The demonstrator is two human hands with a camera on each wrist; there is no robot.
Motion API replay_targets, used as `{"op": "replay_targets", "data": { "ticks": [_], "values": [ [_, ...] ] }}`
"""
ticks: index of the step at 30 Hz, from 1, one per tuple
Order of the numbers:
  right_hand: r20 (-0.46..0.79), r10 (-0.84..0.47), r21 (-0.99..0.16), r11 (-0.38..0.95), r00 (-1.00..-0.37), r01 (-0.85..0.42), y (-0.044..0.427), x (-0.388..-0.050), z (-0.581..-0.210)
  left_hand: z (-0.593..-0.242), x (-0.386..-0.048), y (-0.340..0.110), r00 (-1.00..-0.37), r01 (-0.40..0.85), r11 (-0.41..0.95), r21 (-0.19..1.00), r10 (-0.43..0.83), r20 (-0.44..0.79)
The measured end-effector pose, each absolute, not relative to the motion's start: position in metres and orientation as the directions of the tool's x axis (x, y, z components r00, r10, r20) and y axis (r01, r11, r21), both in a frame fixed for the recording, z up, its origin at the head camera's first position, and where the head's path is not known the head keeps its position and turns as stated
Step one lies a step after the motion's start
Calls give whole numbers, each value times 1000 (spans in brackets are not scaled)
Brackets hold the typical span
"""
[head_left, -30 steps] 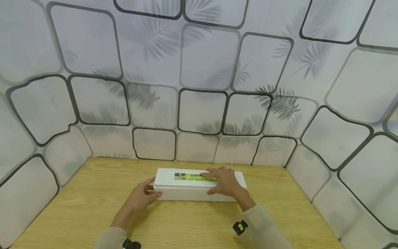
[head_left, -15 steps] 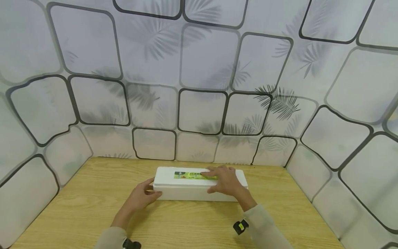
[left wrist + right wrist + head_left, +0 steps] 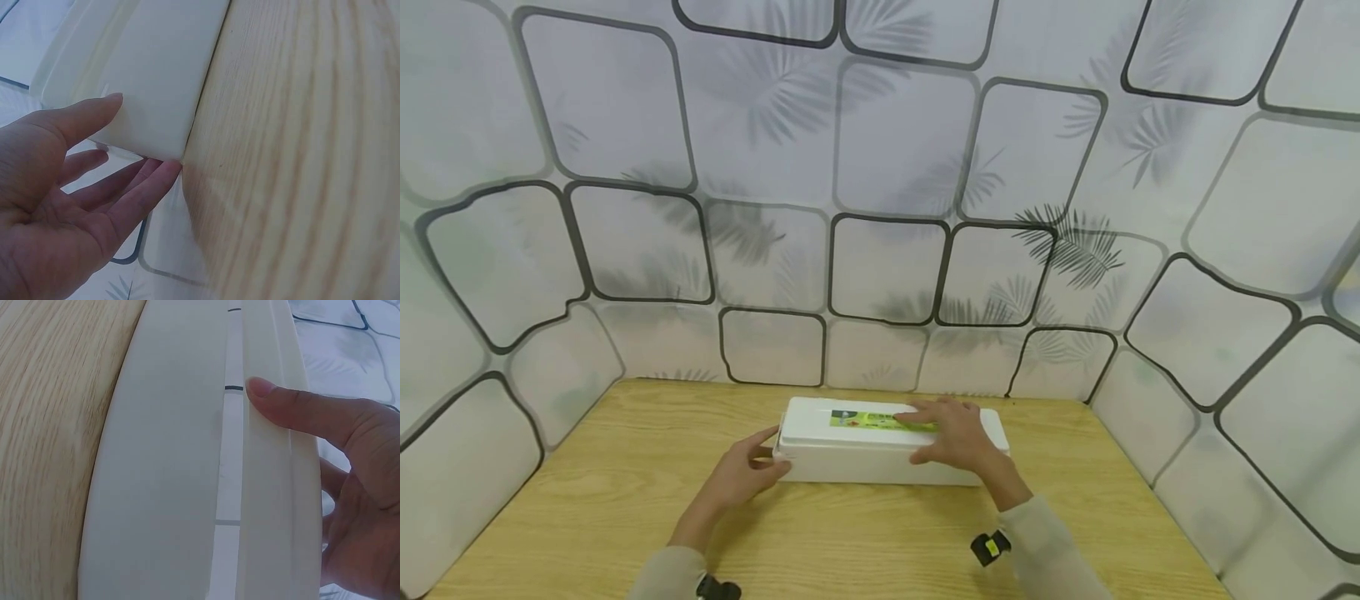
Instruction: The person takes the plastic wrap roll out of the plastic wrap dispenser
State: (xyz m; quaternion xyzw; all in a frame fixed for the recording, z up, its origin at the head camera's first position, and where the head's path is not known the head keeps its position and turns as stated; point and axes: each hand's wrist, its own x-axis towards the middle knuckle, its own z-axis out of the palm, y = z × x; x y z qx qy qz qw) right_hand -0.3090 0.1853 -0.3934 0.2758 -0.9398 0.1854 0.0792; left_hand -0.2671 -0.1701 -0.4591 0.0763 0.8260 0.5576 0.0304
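A long white box (image 3: pixel 865 467) lies crosswise on the table, its white lid (image 3: pixel 808 423) carrying a green and yellow label (image 3: pixel 857 419). At the left end, my left hand (image 3: pixel 741 477) holds the box, thumb on the front face (image 3: pixel 150 94) and fingers at the end side. From above, my right hand (image 3: pixel 958 437) grips the lid right of centre, thumb on its front edge. In the right wrist view a narrow gap shows between the lid (image 3: pixel 269 487) and the box (image 3: pixel 156 456), with the background visible through it. What the box contains is hidden.
The wooden table (image 3: pixel 820 542) runs back to a patterned cloth wall (image 3: pixel 887 275), which also encloses both sides. Dark wrist-worn devices show below the left hand (image 3: pixel 717 588) and the right hand (image 3: pixel 990 547).
The lid has risen slightly and shifted right, together with my right hand. My left hand and the lower part of the box have stayed nearly in place.
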Motion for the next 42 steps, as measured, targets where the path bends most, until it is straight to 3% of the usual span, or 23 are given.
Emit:
{"op": "replay_targets", "data": {
  "ticks": [42],
  "values": [
    [293,-425,-367,777,-857,-511,232,-294,-401,-458,-266,-169,-989,103,417,903,142,47]
  ]
}}
